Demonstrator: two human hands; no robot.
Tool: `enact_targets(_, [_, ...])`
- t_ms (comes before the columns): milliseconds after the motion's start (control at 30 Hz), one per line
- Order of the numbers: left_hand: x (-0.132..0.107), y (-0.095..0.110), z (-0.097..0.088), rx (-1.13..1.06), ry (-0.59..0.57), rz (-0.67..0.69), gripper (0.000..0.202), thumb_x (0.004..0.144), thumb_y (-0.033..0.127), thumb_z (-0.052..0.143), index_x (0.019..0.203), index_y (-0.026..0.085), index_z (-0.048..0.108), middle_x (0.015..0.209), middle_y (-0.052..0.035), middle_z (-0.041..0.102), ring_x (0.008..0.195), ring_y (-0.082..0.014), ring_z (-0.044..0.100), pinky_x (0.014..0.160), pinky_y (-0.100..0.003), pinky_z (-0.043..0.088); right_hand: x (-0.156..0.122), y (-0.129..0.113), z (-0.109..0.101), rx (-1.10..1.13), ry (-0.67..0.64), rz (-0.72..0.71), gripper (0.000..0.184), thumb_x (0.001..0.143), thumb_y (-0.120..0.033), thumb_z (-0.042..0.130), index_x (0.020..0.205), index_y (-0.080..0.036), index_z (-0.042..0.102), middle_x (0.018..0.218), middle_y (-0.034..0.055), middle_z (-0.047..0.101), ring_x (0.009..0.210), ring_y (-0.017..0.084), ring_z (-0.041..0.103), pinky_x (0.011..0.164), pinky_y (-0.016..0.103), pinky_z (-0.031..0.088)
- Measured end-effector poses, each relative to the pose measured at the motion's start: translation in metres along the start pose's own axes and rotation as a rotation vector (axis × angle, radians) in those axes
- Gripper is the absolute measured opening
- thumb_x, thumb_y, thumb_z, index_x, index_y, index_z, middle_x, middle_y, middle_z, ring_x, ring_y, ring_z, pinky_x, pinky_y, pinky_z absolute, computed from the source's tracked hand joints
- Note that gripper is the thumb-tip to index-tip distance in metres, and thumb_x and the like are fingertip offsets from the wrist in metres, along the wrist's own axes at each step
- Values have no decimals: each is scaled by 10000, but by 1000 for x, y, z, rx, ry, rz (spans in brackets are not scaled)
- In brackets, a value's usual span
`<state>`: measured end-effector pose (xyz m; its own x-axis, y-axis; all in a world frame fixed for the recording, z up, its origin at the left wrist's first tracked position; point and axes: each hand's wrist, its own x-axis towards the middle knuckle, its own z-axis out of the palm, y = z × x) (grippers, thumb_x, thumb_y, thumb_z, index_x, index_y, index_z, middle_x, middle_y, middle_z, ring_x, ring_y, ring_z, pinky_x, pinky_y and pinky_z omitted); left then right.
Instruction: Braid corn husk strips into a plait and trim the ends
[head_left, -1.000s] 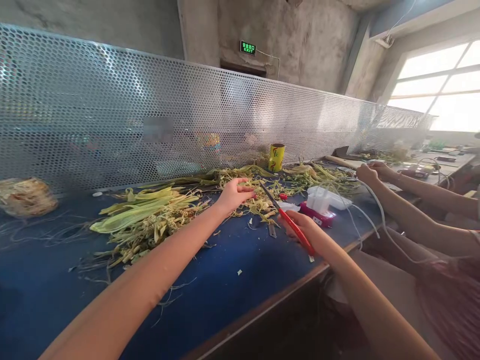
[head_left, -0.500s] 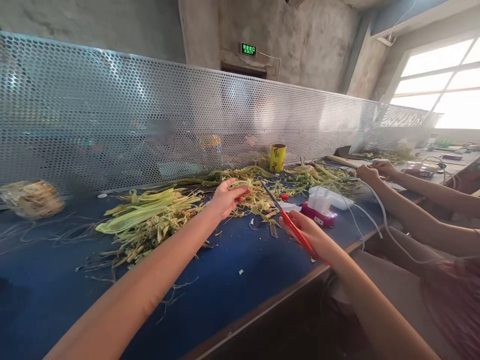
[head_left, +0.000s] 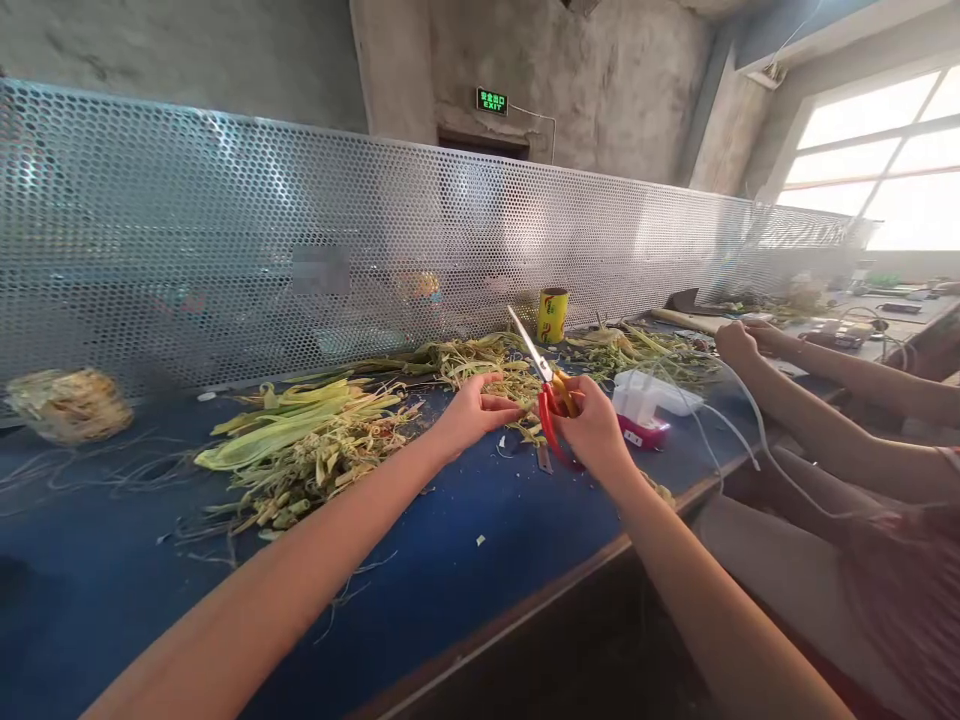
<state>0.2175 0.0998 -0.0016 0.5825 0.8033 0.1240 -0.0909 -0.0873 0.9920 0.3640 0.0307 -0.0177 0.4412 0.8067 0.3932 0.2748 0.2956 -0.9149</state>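
Observation:
My right hand (head_left: 596,425) is closed around red-handled scissors (head_left: 541,385), whose blades point up and to the left above the blue table (head_left: 465,520). My left hand (head_left: 476,410) is pinched on a thin green-yellow plant strip (head_left: 529,408) that reaches across to the scissors' handles. Both hands meet just in front of a heap of cut stems and leaves (head_left: 495,365). A larger bundle of pale green leaves (head_left: 300,425) lies to the left of my left forearm.
A perforated metal screen (head_left: 225,230) runs along the table's far side. A yellow can (head_left: 553,315) stands by it. A white and pink box (head_left: 645,410) sits right of my hands. Another person's arms (head_left: 810,400) work at the right with a white cord (head_left: 757,420). A bundle (head_left: 67,405) lies far left.
My right hand swung the scissors up from lying low on the table to blades raised, moving left. My left hand lifted a strip out of the heap and brought it to the scissors.

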Motion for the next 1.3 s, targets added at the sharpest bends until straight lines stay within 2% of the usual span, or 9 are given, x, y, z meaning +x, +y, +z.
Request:
enact_targets(133, [1, 0, 2, 14, -67, -7, 838, 525, 138, 784, 1262, 116, 385, 722, -56, 686, 700, -167, 617, 703, -317, 417, 2, -1, 5, -27, -65, 5, 363, 513, -259, 687, 777, -193, 447, 671, -9, 595, 628, 152, 585, 574, 264, 456])
enact_targets(300, [-5, 2, 5, -72, -84, -72, 833, 505, 7, 753, 1254, 83, 395, 638, -28, 666, 580, -137, 600, 588, -262, 423, 0, -6, 3, -73, -261, -35, 329, 555, -262, 683, 784, -189, 458, 711, 3, 595, 657, 149, 573, 588, 257, 447])
enact_targets(367, [-7, 3, 5, -148, -48, -90, 781, 546, -4, 722, 1251, 57, 392, 630, -36, 660, 546, -117, 584, 520, -224, 407, -5, -9, -1, -53, -241, -77, 329, 583, -309, 681, 786, -193, 450, 730, 1, 578, 679, 142, 561, 606, 249, 447])
enact_targets(433, [-7, 3, 2, -236, 5, -100, 756, 591, -11, 687, 1271, 47, 360, 655, -53, 665, 542, -104, 582, 483, -199, 405, -10, -11, -8, -45, -144, -79, 359, 600, -397, 667, 773, -203, 419, 719, -13, 538, 635, 123, 525, 570, 237, 436])
enact_targets(567, [-4, 7, -4, -396, 99, -106, 727, 673, -20, 617, 1319, 65, 294, 718, -69, 675, 568, -94, 600, 478, -166, 440, -22, -12, -23, -136, -136, 43, 386, 652, -525, 583, 763, -217, 378, 637, -48, 460, 513, 100, 432, 456, 224, 368])
enact_targets(667, [-3, 14, -4, -488, 147, -87, 660, 733, -17, 555, 1331, 83, 294, 708, -56, 667, 620, -98, 621, 484, -146, 452, -30, -12, -29, -269, -205, 93, 376, 669, -522, 572, 762, -205, 393, 623, -40, 466, 539, 116, 445, 473, 233, 364])
enact_targets(800, [-3, 23, 4, -585, 192, -47, 644, 752, 11, 562, 1332, 142, 313, 758, -36, 667, 621, -87, 610, 455, -154, 428, -39, -11, -28, -371, -313, 57, 312, 730, -486, 521, 784, -205, 396, 682, -10, 530, 608, 142, 479, 532, 251, 387])
enact_targets(933, [-4, 26, 13, -630, 226, -41, 677, 714, 68, 638, 1317, 168, 348, 780, -29, 657, 629, -103, 601, 445, -191, 405, -45, -9, -21, -502, -266, 27, 309, 740, -476, 514, 786, -222, 346, 720, -5, 544, 614, 156, 501, 553, 264, 391])
enact_targets(1300, [1, 21, 31, -651, 292, -75, 726, 690, 117, 676, 1322, 206, 328, 909, -57, 656, 672, -107, 608, 438, -184, 364, -47, -14, -13, -498, -227, 39, 295, 777, -490, 453, 812, -230, 317, 755, 22, 584, 628, 184, 540, 543, 270, 390])
